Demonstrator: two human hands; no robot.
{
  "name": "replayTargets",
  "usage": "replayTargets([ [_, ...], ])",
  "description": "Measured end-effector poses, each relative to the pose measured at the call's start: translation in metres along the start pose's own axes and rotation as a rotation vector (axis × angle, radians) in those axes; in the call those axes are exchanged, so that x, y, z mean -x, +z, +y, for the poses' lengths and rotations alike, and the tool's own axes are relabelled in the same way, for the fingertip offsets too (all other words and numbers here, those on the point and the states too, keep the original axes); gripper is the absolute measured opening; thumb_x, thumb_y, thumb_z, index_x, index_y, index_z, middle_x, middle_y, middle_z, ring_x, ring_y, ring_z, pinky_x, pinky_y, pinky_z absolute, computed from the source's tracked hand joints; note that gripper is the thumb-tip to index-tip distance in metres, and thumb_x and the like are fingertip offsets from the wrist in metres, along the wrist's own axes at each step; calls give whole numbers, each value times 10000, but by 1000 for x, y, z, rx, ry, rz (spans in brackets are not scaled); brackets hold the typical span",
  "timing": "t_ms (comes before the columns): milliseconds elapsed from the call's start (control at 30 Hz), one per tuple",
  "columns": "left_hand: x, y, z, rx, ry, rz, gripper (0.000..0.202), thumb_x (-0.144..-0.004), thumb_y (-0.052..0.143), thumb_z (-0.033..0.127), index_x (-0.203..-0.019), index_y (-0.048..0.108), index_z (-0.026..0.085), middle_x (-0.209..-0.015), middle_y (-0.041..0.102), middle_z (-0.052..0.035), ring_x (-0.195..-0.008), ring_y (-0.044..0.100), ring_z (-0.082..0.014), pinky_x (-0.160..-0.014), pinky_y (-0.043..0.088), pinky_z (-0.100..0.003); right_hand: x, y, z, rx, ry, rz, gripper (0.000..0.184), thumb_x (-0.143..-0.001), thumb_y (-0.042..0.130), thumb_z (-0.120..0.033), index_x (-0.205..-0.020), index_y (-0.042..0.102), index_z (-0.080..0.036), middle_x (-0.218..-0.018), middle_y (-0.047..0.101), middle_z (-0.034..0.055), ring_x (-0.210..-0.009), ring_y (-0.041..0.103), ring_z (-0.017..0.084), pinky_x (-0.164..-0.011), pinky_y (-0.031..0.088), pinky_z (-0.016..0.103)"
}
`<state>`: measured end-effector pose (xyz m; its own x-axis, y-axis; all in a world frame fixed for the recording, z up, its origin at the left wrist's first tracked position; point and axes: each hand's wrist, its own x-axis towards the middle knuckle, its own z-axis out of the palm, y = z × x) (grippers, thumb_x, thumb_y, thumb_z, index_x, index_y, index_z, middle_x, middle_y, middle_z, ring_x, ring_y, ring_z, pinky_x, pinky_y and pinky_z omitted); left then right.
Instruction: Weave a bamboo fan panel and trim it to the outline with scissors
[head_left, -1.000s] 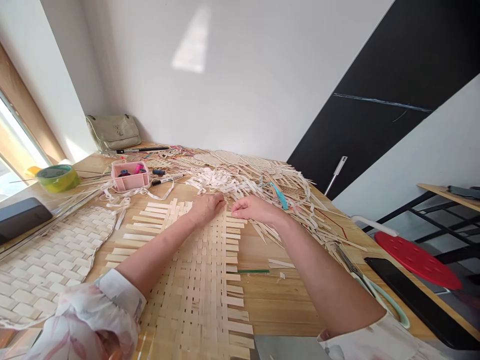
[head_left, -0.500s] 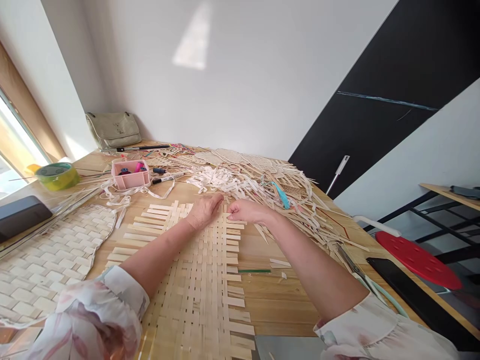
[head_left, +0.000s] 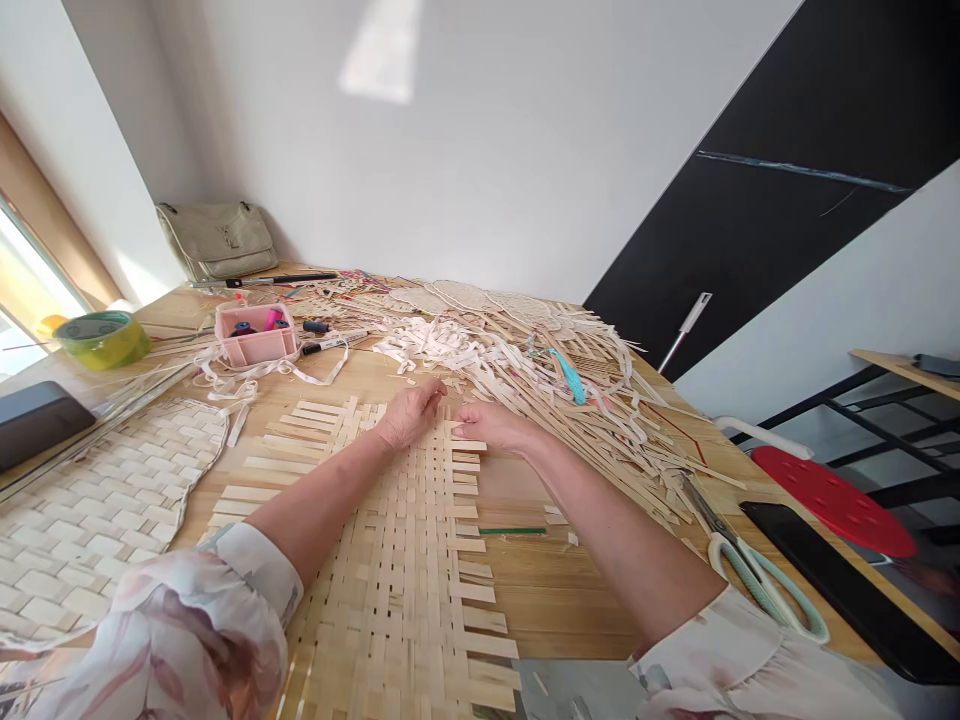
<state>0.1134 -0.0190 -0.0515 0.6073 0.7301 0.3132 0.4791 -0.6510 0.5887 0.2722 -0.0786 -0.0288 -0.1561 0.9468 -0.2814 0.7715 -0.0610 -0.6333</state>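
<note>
Pale wood tabletop [head_left: 577, 600] against white wall [head_left: 487, 150], black panel [head_left: 757, 200] and red seat [head_left: 829, 500] at right; loose strips [head_left: 615, 455] heaped toward wall. Woven mat [head_left: 405, 570] flat on tabletop, far end at left hand [head_left: 410, 412] and right hand [head_left: 493, 427]; fingers curled, clamped on mat or not: cannot tell.

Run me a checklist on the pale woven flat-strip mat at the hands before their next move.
1. Bare left hand at the far end of the mat: ok.
2. Bare right hand near its far right corner: ok.
3. Pinch firm: cannot tell, detail too small.
4. Pale flat strip ends flush with the right edge: not ok, they project.
5. Mint-and-white-handled metal scissors apart from the mat: ok.
</note>
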Motion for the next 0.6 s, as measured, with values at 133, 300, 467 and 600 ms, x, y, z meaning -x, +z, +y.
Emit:
replayTargets([
  [133, -2, 3, -1, -22, -22, -29, 270, -848, 346, 173, -1001, 569, 161, -619, 557, -14, -580, 515, -172, -595, 386, -268, -2, 6, 6, 4, 16, 35, 237, -835, 561, -281, -650, 475, -161, -589, 396, -67, -523, 387, 87, -527, 321, 226],
  [300, -3, 3, -2, -55, -18, -61, 271, -819, 358, 140, -973, 579, 169, -664, 587, -29, -614, 531, -182, -611, 401, -276, -3, 6, 6, 18, 40, 5, 230, -864, 553, -321, -725, 531, -140, -661, 486, -46, -551, 457, 84, -538, 399, 230],
  [467, -2, 3, -3, -77, 24, -78, 271, -790, 378, 110, -950, 588, 171, -759, 624, -46, -681, 559, -186, -658, 430, -286, -1, -4, -3, -11, 42, -109, 213, -866, 559, -307, -745, 551, -133, -686, 526, -38, -578, 501, 89, -562, 433, 239],
  [600, -2, 3, -3, -79, 73, -73, 269, -783, 377, 92, -926, 594, 161, -897, 631, -74, -803, 573, -190, -723, 444, -291, -3, -10, -6, -33, 53, -179, 201, -859, 574, -285, -734, 553, -129, -679, 535, -40, -580, 514, 89, -564, 444, 238],
])
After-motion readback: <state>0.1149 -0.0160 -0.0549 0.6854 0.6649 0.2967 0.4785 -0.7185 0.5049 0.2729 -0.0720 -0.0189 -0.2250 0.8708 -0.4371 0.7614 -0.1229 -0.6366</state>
